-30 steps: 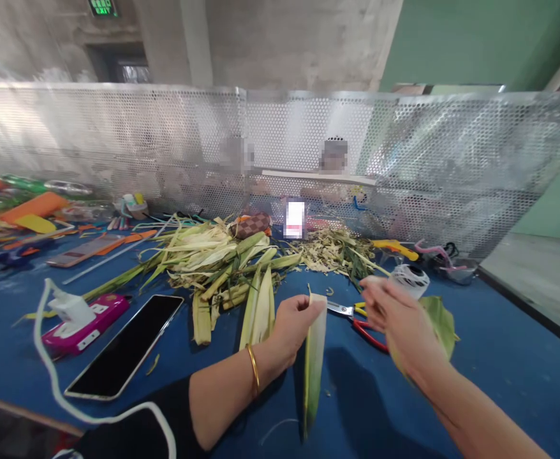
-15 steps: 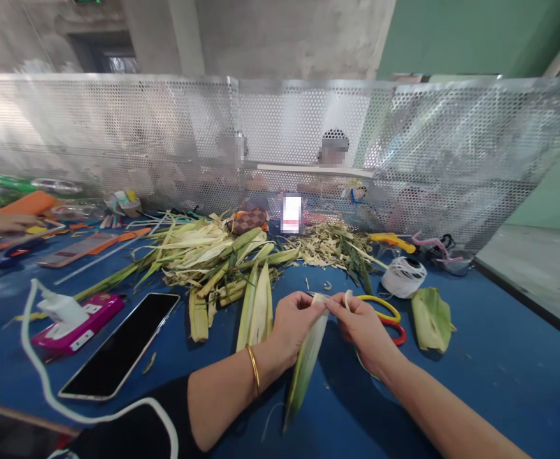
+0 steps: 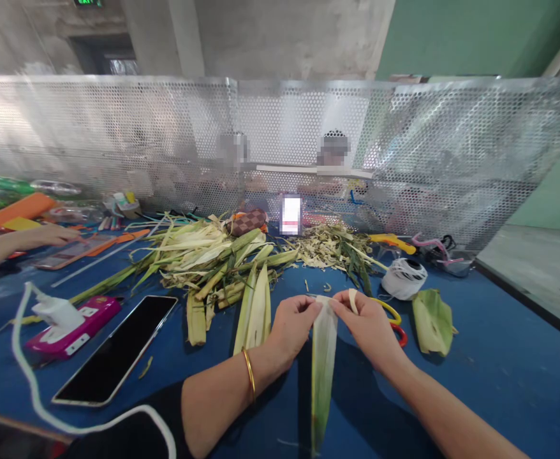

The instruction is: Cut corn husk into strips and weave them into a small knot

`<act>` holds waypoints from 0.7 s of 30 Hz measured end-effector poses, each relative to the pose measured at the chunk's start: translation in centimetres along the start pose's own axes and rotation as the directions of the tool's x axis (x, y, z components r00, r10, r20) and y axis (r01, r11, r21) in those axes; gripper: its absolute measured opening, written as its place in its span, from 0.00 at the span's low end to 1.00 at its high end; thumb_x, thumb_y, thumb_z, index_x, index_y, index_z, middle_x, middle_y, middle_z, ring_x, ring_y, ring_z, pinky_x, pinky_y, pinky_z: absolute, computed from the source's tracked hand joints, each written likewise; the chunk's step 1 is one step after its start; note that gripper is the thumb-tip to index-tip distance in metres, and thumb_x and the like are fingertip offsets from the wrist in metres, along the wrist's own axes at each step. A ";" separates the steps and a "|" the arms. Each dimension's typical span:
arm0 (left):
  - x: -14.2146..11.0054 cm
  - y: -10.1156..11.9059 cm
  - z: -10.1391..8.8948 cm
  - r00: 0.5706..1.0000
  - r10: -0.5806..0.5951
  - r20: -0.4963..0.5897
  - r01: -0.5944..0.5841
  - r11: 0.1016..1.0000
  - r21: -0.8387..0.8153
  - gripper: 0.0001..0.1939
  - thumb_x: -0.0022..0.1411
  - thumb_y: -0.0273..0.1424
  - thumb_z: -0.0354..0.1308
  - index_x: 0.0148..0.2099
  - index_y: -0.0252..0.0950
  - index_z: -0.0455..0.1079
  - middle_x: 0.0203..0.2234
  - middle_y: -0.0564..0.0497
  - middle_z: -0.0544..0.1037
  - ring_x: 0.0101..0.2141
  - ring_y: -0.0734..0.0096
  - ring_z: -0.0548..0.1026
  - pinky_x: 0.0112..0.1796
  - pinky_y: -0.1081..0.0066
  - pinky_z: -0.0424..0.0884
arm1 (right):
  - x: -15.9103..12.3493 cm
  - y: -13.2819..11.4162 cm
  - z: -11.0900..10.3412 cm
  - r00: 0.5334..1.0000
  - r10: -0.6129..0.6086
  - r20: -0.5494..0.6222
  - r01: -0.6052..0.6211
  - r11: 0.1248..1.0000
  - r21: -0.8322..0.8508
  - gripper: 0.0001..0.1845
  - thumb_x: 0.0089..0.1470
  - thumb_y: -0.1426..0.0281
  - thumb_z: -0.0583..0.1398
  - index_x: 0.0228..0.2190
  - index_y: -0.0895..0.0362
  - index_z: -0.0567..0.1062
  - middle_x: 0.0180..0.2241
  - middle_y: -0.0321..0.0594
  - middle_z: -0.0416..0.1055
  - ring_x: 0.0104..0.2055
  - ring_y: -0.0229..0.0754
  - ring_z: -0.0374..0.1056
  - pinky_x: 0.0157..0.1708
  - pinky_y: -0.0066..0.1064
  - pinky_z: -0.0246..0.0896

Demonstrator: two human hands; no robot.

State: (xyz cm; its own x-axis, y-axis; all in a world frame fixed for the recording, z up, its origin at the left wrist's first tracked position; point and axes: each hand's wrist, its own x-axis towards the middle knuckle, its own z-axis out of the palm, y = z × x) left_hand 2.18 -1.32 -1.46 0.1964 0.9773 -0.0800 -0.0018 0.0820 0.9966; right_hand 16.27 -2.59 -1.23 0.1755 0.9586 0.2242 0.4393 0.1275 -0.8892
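Observation:
My left hand (image 3: pixel 295 325), a gold bangle on its wrist, pinches the top end of a long green-white corn husk (image 3: pixel 324 370). My right hand (image 3: pixel 366 322) grips the same end from the other side, thumb close to the left fingers. From there the husk hangs down toward me, its pointed tip lowest. A narrow pale strip (image 3: pixel 353 301) sticks up between the right fingers; what it belongs to I cannot tell. Partly hidden behind the right hand lie scissors, of which the yellow handle (image 3: pixel 391 311) and red handle show. A thin dark tip shows by the left fingertips.
Corn husks (image 3: pixel 198 248) are heaped behind my hands, with shredded bits (image 3: pixel 325 245) beside them. Right of me are a white thread roll (image 3: pixel 404 278) and a loose husk piece (image 3: pixel 433 322). A phone (image 3: pixel 117 350) and magenta power strip (image 3: pixel 76 328) lie left. A co-worker's hand (image 3: pixel 50 236) reaches in.
The husk has swung from slanting left to hanging nearly straight down, its broad face now toward me. My hands stay close together on its end. The co-worker's hand at left has moved right.

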 end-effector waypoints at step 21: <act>0.5 -0.3 0.0 0.995 -0.015 0.097 0.023 0.997 -0.076 0.14 0.51 0.41 0.58 0.27 0.33 0.69 0.19 0.55 0.68 0.22 0.77 0.63 0.22 0.76 0.59 | 0.0 0.1 0.1 0.997 -0.058 0.055 0.057 0.998 0.029 0.11 0.43 0.60 0.60 0.21 0.56 0.71 0.20 0.34 0.67 0.25 0.38 0.58 0.25 0.29 0.53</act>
State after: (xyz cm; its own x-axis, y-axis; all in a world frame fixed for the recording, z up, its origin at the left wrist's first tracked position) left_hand 2.28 -0.89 -1.80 0.2910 0.9522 -0.0929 -0.0717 0.1185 0.9904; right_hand 16.22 -2.55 -1.31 0.1010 0.9621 0.2533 0.4226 0.1890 -0.8864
